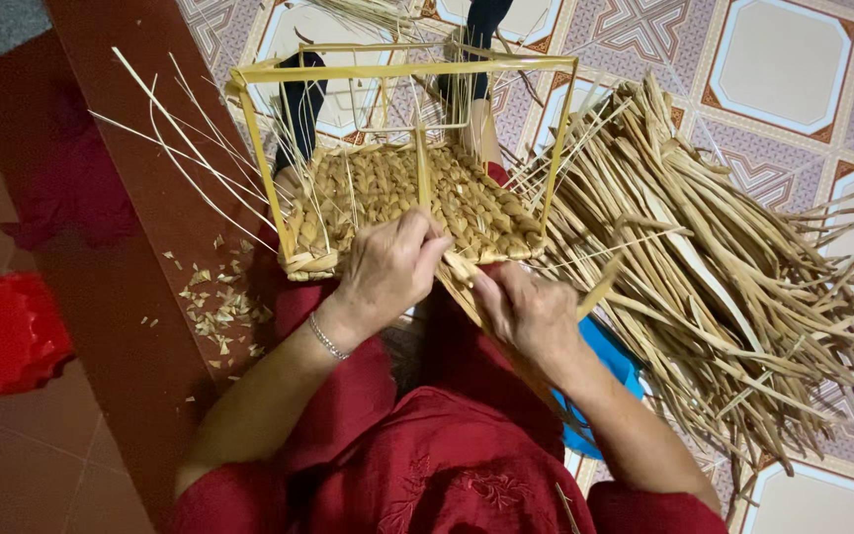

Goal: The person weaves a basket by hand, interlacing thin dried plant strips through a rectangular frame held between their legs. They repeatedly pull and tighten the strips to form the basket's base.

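A half-woven straw basket [397,203] on a thin yellow wire frame [259,148] rests on my lap. My left hand [387,272] presses on the basket's near edge, fingers curled over the braided weave. My right hand [526,311] sits just to the right of it and pinches a flat straw strand [459,265] at the basket's near rim. A silver bracelet [327,337] circles my left wrist. Loose strands stick up from the weave on the left side.
A big heap of dried straw strips [724,267] lies on the patterned tile floor at right. A blue object [610,366] shows under my right forearm. Straw scraps [214,311] litter the red-brown step; a red plastic stool [2,331] stands at left.
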